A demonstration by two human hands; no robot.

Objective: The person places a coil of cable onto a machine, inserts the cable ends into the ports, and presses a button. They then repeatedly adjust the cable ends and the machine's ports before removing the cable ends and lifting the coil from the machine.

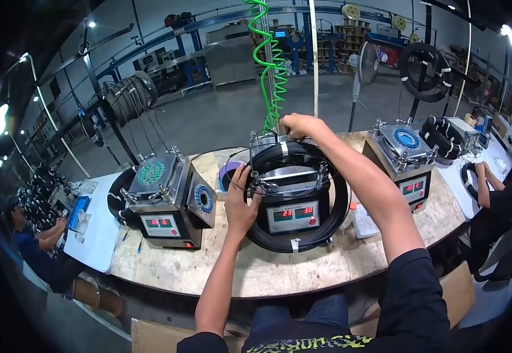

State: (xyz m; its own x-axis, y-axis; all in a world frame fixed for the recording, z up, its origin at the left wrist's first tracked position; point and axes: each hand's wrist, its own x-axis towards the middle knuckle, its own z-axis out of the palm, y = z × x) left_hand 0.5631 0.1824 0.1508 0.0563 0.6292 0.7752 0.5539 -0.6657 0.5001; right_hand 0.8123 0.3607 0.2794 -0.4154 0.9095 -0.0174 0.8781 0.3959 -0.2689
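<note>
A bench machine [296, 215] with a red digital display stands in front of me, and a black cable coil [294, 242] with white tape ties hangs around its front. At the coil's left side is my left hand [242, 201], fingers stretched upward and apart beside the machine's front-left clamp post. Thin black cable passes close to those fingers. My right hand [303, 126] reaches over to the back of the machine's top. Its fingers are closed at the rear clamp hardware; what they grip is hidden. Behind my left hand sits a purple round object [230, 172], partly covered.
Similar machines stand at left [160, 225] and right [410, 187] on the wooden bench [167, 267]. A small orange-capped bottle [349, 215] and a clear tray [364, 221] lie right of the coil. Green spiral hose [264, 59] hangs behind. Other people work at both side tables.
</note>
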